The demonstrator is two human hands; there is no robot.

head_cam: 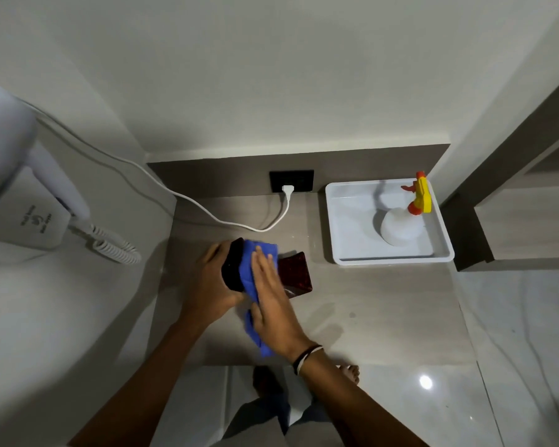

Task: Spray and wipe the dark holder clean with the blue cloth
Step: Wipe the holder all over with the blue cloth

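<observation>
The dark holder (233, 269) is held up above the counter near its left side, gripped from the left by my left hand (212, 279). The blue cloth (250, 272) is draped over the holder, and its tail hangs down toward the counter's front edge. My right hand (271, 298) lies flat on the cloth with fingers extended, pressing it against the holder. A dark red, glossy square dish (296, 274) lies on the counter just right of the cloth, partly hidden by my right hand. The white spray bottle (400, 229) with its yellow and red trigger head stands in the tray.
A white tray (342, 221) sits at the counter's back right. A white plug and cable (286, 195) run from a black wall socket across the counter to a wall-mounted hair dryer (29, 195) with a coiled cord on the left. Glossy floor tiles and a bare foot lie below.
</observation>
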